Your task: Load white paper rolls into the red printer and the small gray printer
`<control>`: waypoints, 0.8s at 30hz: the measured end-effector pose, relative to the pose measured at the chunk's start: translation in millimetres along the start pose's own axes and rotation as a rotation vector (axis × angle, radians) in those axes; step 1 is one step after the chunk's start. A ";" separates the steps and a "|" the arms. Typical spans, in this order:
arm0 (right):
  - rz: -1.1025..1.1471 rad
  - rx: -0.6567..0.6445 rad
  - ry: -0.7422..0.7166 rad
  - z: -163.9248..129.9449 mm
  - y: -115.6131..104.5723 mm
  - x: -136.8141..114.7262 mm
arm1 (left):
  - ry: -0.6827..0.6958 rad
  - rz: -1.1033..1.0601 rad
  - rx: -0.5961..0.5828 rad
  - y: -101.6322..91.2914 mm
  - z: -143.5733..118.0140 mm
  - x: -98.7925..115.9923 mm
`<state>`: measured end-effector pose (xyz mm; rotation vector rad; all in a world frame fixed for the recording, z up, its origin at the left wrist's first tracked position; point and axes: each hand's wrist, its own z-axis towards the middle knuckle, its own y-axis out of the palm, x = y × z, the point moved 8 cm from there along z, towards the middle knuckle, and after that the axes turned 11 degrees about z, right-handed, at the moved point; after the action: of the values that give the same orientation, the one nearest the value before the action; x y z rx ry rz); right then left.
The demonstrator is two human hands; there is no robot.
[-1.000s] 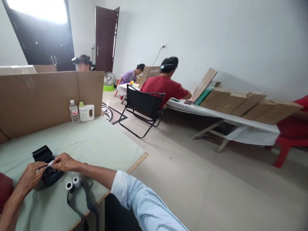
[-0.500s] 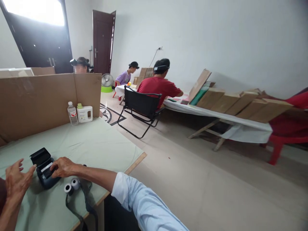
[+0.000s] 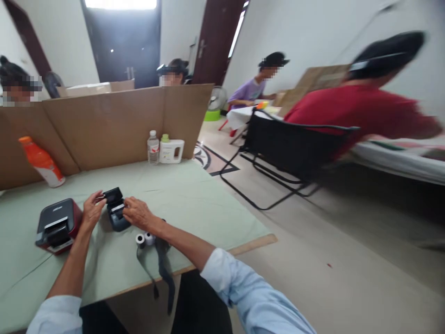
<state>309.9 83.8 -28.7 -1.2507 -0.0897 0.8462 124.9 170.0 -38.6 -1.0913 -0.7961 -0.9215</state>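
A small dark receipt printer lies on the green-covered table, its black lid tipped up and a white strip showing inside. My left hand is at the lid's left edge, thumb and fingers closed about it. From the other side my right hand has its bent fingers on the right edge of the open compartment; its fingertips are partly hidden. Just nearer to me stand two small white paper rolls. A dark grey strap beside them hangs over the table edge.
A larger black and red printer is left of my left arm. An orange bottle, a clear bottle and a white jug stand before a cardboard screen. Several people sit beyond; a black folding chair is at right.
The view has swung left, bringing the larger printer and orange bottle into sight. My left hand has moved from beside the small printer onto its lid. My right hand stays at the compartment.
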 end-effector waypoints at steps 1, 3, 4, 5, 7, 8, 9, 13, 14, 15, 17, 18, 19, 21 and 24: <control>0.003 0.007 -0.026 -0.5 1.9 -1.2 | 0.040 0.038 -0.006 -0.3 -2.4 3.2; -0.005 -0.019 -0.054 -1.3 7.6 -2.8 | 0.143 0.127 -0.030 0.3 -8.1 10.9; -0.013 -0.037 -0.058 -1.7 9.9 -3.4 | 0.192 0.170 -0.044 0.9 -11.3 14.4; -0.019 -0.051 -0.056 -2.1 11.6 -3.9 | 0.238 0.207 -0.059 1.4 -14.5 17.5; -0.024 -0.061 -0.044 -2.6 12.6 -4.4 | 0.308 0.263 -0.084 2.4 -20.4 21.6; -0.023 -0.059 -0.035 -2.7 12.5 -4.5 | 0.337 0.283 -0.098 3.0 -23.0 23.0; -0.023 -0.058 -0.029 -2.9 12.4 -4.6 | 0.362 0.300 -0.113 3.8 -25.4 24.0; -0.022 -0.063 -0.039 -4.4 13.2 -6.0 | 0.416 0.355 -0.171 7.7 -34.3 25.3; -0.017 -0.063 -0.044 -5.1 13.3 -6.2 | 0.416 0.370 -0.184 8.6 -36.4 24.7; -0.013 -0.062 -0.049 -5.8 13.4 -6.2 | 0.413 0.386 -0.199 9.5 -38.6 23.9; -0.012 -0.061 -0.053 -7.2 13.8 -6.0 | 0.407 0.425 -0.237 11.6 -43.2 21.6; -0.012 -0.061 -0.055 -7.8 14.1 -5.9 | 0.407 0.448 -0.259 12.6 -45.6 20.3; -0.011 -0.059 -0.057 -8.3 14.2 -5.9 | 0.411 0.474 -0.280 13.4 -48.1 19.2; -0.005 -0.055 -0.061 -9.0 14.2 -5.9 | 0.430 0.530 -0.319 14.4 -53.7 17.6; -0.005 -0.059 -0.056 -10.1 14.7 -4.8 | 0.448 0.607 -0.380 15.2 -63.8 15.5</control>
<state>303.9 73.8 -43.1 -1.2814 -0.1630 0.8799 150.5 108.4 -48.1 -1.2880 0.0971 -0.7590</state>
